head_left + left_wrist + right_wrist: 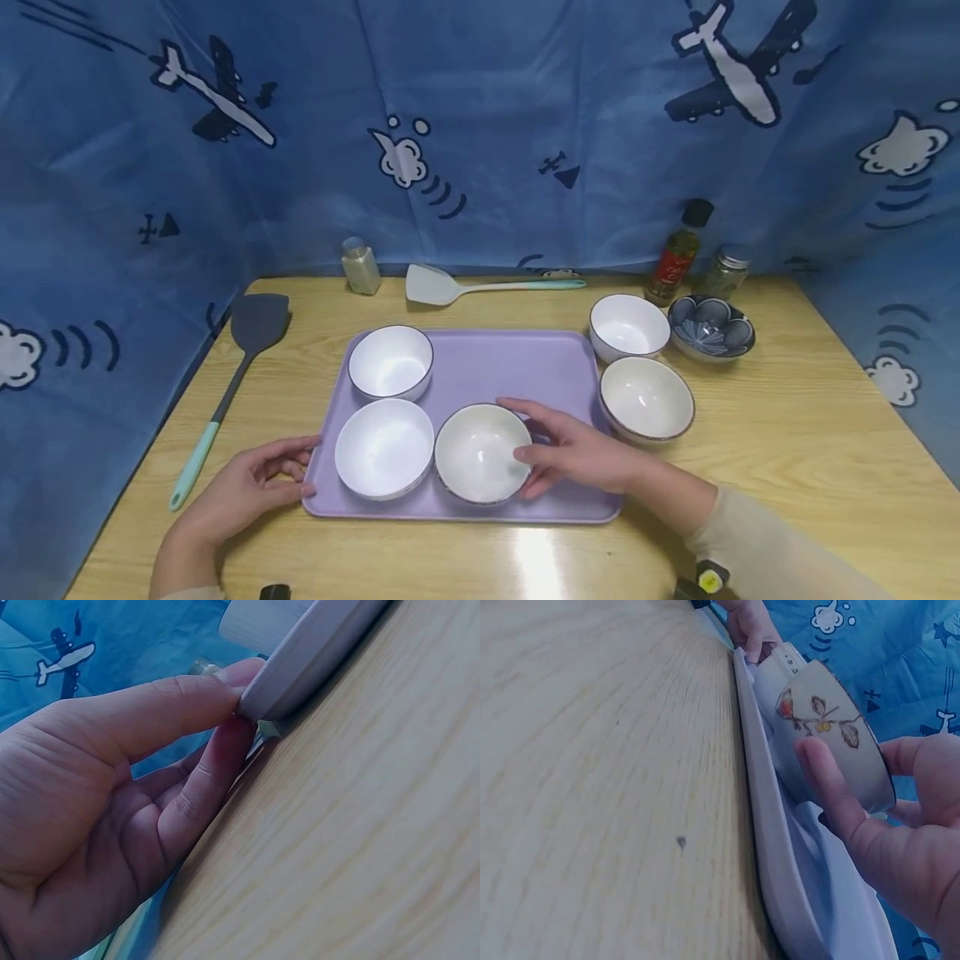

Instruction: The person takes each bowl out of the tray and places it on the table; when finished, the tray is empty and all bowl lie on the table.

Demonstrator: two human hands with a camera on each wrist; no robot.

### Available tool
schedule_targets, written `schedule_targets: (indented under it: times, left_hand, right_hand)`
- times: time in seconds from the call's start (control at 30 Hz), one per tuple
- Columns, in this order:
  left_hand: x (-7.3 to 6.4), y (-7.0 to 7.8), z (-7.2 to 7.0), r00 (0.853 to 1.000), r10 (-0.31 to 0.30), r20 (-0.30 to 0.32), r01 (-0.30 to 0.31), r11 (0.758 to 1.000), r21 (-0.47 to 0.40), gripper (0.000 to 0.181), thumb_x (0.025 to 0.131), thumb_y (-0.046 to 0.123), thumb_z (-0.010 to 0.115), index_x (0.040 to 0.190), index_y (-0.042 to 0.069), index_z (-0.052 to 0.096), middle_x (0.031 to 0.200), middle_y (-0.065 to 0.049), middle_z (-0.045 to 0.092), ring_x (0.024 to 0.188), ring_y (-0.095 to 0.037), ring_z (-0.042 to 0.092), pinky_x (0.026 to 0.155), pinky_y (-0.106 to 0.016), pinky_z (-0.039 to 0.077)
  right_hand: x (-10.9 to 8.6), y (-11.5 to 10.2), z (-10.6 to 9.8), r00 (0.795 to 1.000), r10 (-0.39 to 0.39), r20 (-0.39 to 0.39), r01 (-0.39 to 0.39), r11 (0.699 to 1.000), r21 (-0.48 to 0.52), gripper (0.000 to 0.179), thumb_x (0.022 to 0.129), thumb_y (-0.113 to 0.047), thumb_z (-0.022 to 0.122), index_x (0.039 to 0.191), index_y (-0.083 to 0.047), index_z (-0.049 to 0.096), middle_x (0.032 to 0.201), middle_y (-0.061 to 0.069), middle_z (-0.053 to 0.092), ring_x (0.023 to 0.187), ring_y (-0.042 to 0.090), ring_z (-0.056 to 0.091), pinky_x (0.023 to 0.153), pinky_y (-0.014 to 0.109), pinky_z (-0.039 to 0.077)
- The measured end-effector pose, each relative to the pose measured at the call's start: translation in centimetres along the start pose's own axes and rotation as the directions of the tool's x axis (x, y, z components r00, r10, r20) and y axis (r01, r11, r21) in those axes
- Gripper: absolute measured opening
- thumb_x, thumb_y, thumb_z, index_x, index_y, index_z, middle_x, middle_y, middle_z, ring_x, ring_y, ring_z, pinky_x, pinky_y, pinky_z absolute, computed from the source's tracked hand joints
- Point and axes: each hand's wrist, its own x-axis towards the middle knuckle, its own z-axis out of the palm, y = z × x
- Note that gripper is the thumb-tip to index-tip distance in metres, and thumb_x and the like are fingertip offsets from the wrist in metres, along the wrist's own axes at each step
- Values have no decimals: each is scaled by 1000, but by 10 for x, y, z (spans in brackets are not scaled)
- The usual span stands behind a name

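Note:
A lilac tray (pixel 510 358) lies on the table with three bowls on it. My left hand (pixel 251 483) is at the tray's left edge; in the left wrist view, its thumb and a finger pinch the rim. My right hand (pixel 577 450) holds a cream, dark-rimmed bowl (pixel 480 454) by its right side, fingers spread around the wall. The right wrist view shows a bird-and-branch pattern on this bowl (pixel 832 712). Left of it sits a white bowl (pixel 384 450), with a dark-rimmed white bowl (pixel 390 362) behind that one.
Right of the tray stand a white bowl (pixel 630 325), a cream bowl (pixel 647 398) and a dark flower-shaped bowl (pixel 711 327). Behind are a sauce bottle (pixel 672 258), a lidded jar (pixel 727 271), a shaker (pixel 361 268) and a white spatula (pixel 435 286). A grey turner (pixel 258 323) lies left.

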Motion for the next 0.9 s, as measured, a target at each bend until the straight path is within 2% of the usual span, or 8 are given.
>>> schedule_targets:
  times: [0.33,0.5,0.7,0.9]
  left_hand:
    - [-1,1,-1,1000,-3,-10,3,1000,1,66,82,23,83,140,7,56,109,-13,66,92,-11,64,79,-22,53]
    - [-3,-2,-1,1000,26,-1,-26,1000,-6,65,83,20,81,140,3,54,108,-13,66,92,-10,64,78,-22,53]
    - [-2,-3,-1,1000,-9,-8,9,1000,-23,67,82,22,82,140,5,55,109,-12,66,92,-10,64,79,-22,53]
    - [-1,0,-1,1000,-23,-12,23,1000,-5,67,82,23,83,141,6,55,109,-13,65,92,-11,64,79,-22,53]
  right_hand:
    - [1,-4,4,1000,2,-21,-1,1000,31,71,98,-7,58,159,-16,23,144,32,39,80,38,73,76,48,59]
    - [1,-2,4,999,19,-38,-17,999,38,70,97,-6,57,158,-17,25,146,33,37,78,40,73,76,47,59]
    - [-3,-2,1,997,27,-78,-23,999,43,68,96,-3,57,157,-19,30,147,33,38,78,41,73,76,48,59]
    - [-14,-10,-5,995,-22,-97,28,998,52,69,96,-1,56,157,-15,28,146,35,37,79,42,73,74,50,59]
